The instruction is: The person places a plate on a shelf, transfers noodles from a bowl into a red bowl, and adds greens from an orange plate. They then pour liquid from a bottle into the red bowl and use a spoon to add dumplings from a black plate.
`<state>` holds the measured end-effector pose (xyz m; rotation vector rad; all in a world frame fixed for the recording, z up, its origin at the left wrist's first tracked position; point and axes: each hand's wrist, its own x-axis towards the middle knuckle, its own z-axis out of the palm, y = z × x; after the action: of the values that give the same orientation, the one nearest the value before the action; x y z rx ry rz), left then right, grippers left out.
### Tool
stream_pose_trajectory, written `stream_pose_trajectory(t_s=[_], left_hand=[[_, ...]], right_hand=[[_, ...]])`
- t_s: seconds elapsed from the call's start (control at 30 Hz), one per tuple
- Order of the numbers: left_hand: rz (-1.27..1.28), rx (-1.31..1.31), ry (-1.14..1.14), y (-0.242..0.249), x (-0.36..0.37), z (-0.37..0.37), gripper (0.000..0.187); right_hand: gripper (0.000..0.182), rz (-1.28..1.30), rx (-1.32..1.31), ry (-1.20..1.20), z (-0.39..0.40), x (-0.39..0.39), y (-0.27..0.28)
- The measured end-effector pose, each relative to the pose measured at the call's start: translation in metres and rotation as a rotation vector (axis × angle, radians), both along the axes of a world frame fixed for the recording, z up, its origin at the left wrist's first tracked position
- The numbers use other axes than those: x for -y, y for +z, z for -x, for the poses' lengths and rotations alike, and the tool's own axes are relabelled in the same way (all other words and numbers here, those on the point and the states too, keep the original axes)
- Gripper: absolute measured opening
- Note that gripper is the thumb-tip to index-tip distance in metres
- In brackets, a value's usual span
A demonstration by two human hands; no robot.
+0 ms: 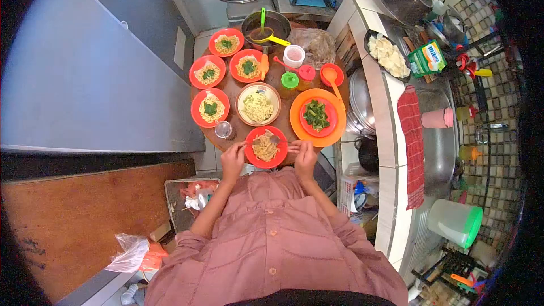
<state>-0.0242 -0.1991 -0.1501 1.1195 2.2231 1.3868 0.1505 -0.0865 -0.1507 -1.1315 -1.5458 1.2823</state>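
At the near edge of the round table, a red plate (264,162) of noodles (265,147) sits between my hands. My left hand (233,162) is closed at its left rim on a thin metal utensil, whose head is too small to tell. From the other side, my right hand (305,160) grips a metal spoon (275,140), its bowl over the noodles. Just beyond lies a patterned bowl of plain noodles (258,106). To the right, cooked greens (316,115) lie on a red plate stacked on an orange plate (296,114). A clear glass (224,130) stands left of my plate.
Several red plates of noodles topped with greens (211,107) line the table's left side. Behind them is a pot (277,22) with a yellow strainer (277,40). Lidded jars (289,81) and a red bowl with an orange spoon (332,77) stand right. A tiled counter (391,141) borders the right.
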Motion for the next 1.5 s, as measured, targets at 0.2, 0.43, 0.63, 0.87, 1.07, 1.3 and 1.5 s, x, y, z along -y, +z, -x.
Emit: stream_pose_trajectory(t_s=[0.2, 0.43, 0.63, 0.87, 1.07, 1.3, 1.5], left_hand=[[0.016, -0.070, -0.020, -0.011, 0.003, 0.002, 0.011], [0.067, -0.065, -0.023, 0.013, 0.008, 0.000, 0.011], [0.052, -0.166, -0.124, 0.001, 0.015, -0.001, 0.012], [0.002, -0.084, -0.147, 0.005, 0.011, -0.006, 0.013], [0.062, -0.096, -0.131, 0.017, 0.004, -0.012, 0.012], [0.099, -0.155, -0.027, 0.020, -0.011, -0.014, 0.012], [0.024, -0.021, 0.200, 0.048, -0.028, -0.027, 0.010]], right_hand=[[0.020, -0.139, 0.108, 0.158, -0.005, 0.001, -0.021], [0.020, 0.002, -0.039, 0.104, -0.007, -0.001, -0.014], [0.020, -0.025, 0.001, 0.092, -0.012, -0.003, -0.006], [0.022, 0.054, 0.047, 0.193, -0.014, -0.008, -0.014], [0.027, 0.170, -0.138, 0.061, -0.018, -0.019, -0.010], [0.028, 0.118, -0.165, 0.119, -0.024, -0.043, 0.006], [0.026, 0.114, -0.423, -0.137, -0.066, -0.102, 0.085]])
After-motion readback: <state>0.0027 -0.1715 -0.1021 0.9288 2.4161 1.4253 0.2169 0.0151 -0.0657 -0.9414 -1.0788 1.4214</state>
